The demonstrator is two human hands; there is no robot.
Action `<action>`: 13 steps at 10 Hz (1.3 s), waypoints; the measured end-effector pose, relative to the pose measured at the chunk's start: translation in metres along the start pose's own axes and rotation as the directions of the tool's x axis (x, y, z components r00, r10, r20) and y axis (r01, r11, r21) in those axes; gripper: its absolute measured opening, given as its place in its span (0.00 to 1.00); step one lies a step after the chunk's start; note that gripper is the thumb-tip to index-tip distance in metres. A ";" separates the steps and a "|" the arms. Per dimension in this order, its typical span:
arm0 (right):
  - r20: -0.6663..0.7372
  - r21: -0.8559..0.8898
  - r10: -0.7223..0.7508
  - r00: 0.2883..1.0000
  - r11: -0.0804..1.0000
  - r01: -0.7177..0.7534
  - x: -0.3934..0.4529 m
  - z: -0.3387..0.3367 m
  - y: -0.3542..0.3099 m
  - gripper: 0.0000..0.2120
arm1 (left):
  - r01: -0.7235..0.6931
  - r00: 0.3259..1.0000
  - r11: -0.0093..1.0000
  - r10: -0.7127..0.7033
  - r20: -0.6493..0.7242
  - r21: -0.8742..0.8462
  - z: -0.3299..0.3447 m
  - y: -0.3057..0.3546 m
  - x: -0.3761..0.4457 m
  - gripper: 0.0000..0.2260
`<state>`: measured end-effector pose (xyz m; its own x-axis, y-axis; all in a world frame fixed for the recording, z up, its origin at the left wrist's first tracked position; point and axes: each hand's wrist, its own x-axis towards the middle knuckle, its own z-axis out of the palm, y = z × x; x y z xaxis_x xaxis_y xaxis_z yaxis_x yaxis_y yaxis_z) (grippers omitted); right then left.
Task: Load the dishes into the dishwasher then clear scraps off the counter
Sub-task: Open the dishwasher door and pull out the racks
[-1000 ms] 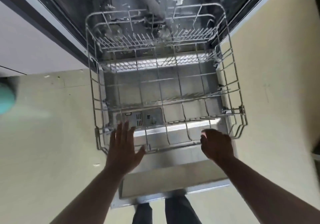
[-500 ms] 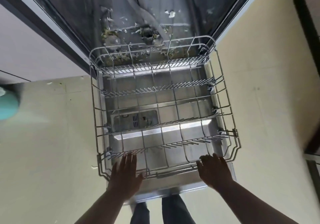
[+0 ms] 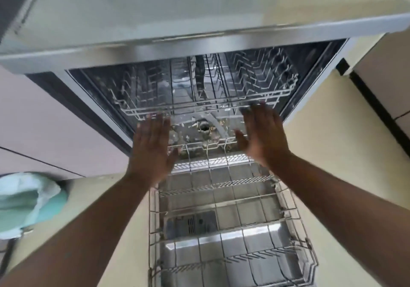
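The dishwasher stands open with its door point(image 3: 255, 255) folded down. The lower wire rack point(image 3: 230, 211) is pulled out over the door and holds no dishes. The upper wire rack point(image 3: 199, 107) sits inside the tub, also without dishes. My left hand point(image 3: 153, 149) is raised in front of the upper rack's front edge, fingers spread, holding nothing. My right hand point(image 3: 264, 133) is level with it on the right side, fingers apart and likewise without anything in it. Food scraps lie around the drain point(image 3: 204, 128) on the tub floor.
The grey counter edge point(image 3: 199, 20) overhangs the dishwasher at the top. White cabinet fronts point(image 3: 44, 131) flank it on the left. A pale green cloth-like object point(image 3: 28, 200) sits at the left edge. Cream floor tiles point(image 3: 343, 153) lie on both sides.
Both hands have left the lower rack's front edge and risen to the upper rack. The lower rack slid out toward me. My view has tilted upward, bringing the counter into sight.
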<state>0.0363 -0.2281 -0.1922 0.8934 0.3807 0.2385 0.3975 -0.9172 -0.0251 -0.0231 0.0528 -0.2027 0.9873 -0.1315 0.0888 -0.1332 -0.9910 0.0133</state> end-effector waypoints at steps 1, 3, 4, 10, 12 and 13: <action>0.159 -0.022 0.075 0.984 0.997 -0.072 0.056 -0.014 0.004 0.35 | 0.053 0.998 0.998 -0.055 0.044 0.046 -0.019 -0.011 0.045 0.35; 0.262 -0.070 0.125 0.957 0.991 -0.111 0.072 0.009 0.010 0.28 | 0.150 0.983 0.989 -0.151 0.108 0.014 -0.011 -0.009 0.060 0.33; 0.203 -0.094 0.160 0.966 0.985 -0.143 0.070 0.003 0.006 0.29 | 0.244 0.969 0.969 -0.243 0.034 -0.038 -0.022 0.005 0.063 0.25; 0.832 -0.098 0.208 0.514 0.967 -0.233 -0.104 -0.038 -0.014 0.30 | 0.198 0.830 0.973 -0.101 0.548 -0.122 -0.025 0.054 -0.108 0.43; 0.901 -0.107 0.202 0.384 0.961 -0.255 -0.143 -0.046 -0.019 0.32 | -0.009 0.820 0.997 0.049 0.570 -0.072 -0.006 0.055 -0.150 0.35; 0.928 -0.110 0.194 0.318 0.958 -0.265 -0.163 -0.055 -0.026 0.31 | 0.137 0.710 0.971 0.041 0.703 -0.194 -0.008 0.062 -0.175 0.34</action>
<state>-0.1310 -0.2732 -0.1765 0.5557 0.0516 -0.8298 0.1210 -0.9925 0.0193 -0.2050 0.0143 -0.2094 0.7565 -0.1513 -0.6363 -0.0112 -0.9757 0.2187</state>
